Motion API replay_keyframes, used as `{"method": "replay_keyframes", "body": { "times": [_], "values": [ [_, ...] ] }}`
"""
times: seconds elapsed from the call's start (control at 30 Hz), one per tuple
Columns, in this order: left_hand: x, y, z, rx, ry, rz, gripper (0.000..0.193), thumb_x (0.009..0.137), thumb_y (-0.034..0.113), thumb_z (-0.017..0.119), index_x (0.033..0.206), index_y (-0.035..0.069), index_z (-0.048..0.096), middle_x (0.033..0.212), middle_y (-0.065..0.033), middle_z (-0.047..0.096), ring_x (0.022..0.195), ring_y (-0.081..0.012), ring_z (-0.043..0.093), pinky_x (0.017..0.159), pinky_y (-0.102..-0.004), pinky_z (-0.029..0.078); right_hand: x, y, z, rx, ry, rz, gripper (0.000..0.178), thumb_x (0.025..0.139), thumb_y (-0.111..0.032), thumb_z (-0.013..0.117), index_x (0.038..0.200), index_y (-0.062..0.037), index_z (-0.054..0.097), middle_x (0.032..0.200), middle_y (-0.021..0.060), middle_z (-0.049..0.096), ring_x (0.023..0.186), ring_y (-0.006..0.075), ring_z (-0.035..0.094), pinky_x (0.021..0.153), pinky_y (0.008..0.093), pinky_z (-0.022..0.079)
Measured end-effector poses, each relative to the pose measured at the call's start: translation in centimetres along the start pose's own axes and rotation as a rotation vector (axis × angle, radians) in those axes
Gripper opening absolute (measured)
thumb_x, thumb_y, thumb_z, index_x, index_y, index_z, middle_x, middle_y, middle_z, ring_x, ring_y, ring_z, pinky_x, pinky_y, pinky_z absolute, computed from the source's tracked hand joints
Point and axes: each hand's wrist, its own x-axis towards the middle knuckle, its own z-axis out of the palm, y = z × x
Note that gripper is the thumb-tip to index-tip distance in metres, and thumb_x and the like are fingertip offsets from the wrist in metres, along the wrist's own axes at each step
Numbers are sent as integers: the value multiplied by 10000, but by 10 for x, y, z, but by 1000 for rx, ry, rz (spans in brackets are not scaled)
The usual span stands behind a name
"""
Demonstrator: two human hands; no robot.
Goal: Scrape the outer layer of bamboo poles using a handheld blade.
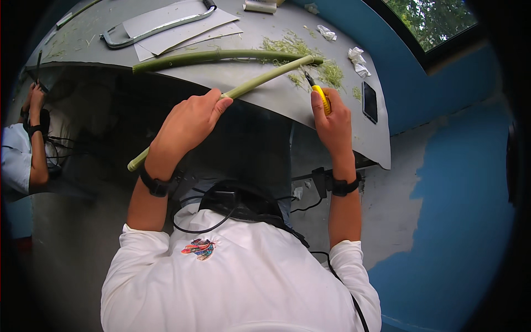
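Note:
My left hand (191, 119) is closed around a pale green, peeled bamboo stick (257, 81). The stick slants from below my left wrist up to the right, its far end over the table. In my right hand (335, 119) is a yellow utility knife (321, 98), gripped with the thumb along its handle. The dark tip of the knife points up and left, close to the far part of the stick; whether it touches cannot be made out. Behind the stick lies a darker green bamboo pole (215, 56), and green shavings (293, 47) are scattered around its right end.
On the grey table (260, 25) lie a hacksaw (157, 30) over white paper sheets (215, 33), crumpled tissues (358, 61) and a phone (369, 102) near the right edge. A blue wall with a window stands right. At far left, another person's hands (36, 99) hold a thin dark object.

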Motion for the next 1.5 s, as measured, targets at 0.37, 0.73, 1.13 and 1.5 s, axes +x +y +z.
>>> {"method": "replay_keyframes", "body": {
  "times": [0.37, 0.73, 1.13, 1.5],
  "values": [
    [-2, 15, 1, 52, -36, -54, 577, 1228, 549, 470, 1019, 26, 597, 781, -263, 646, 786, -537, 641, 669, -574, 492, 17, 4, 6, -235, -140, -38, 560, 1112, -592, 693, 937, -60, 698, 746, 224, 721, 712, 477, 728, 631, 560, 544],
    [1, 20, -1, 83, -57, -65, 592, 1230, 546, 464, 1002, 15, 595, 809, -276, 662, 849, -556, 646, 698, -600, 501, 26, -7, -9, -344, -185, -45, 560, 1150, -568, 630, 945, -49, 677, 777, 255, 735, 757, 499, 737, 679, 596, 568],
    [-1, 25, -5, 167, -17, -13, 574, 1226, 526, 485, 1000, 17, 622, 810, -279, 690, 832, -550, 676, 699, -601, 527, 42, 44, -13, -552, -138, 26, 628, 1148, -609, 610, 915, -32, 696, 783, 270, 733, 769, 500, 744, 710, 597, 581],
    [-2, 24, -9, 201, -6, 8, 573, 1216, 527, 508, 999, 14, 641, 808, -273, 703, 826, -539, 690, 707, -589, 550, 39, -3, 8, -393, -337, 57, 706, 1124, -658, 612, 924, -1, 773, 800, 287, 744, 787, 511, 740, 727, 604, 574]
  ]
}}
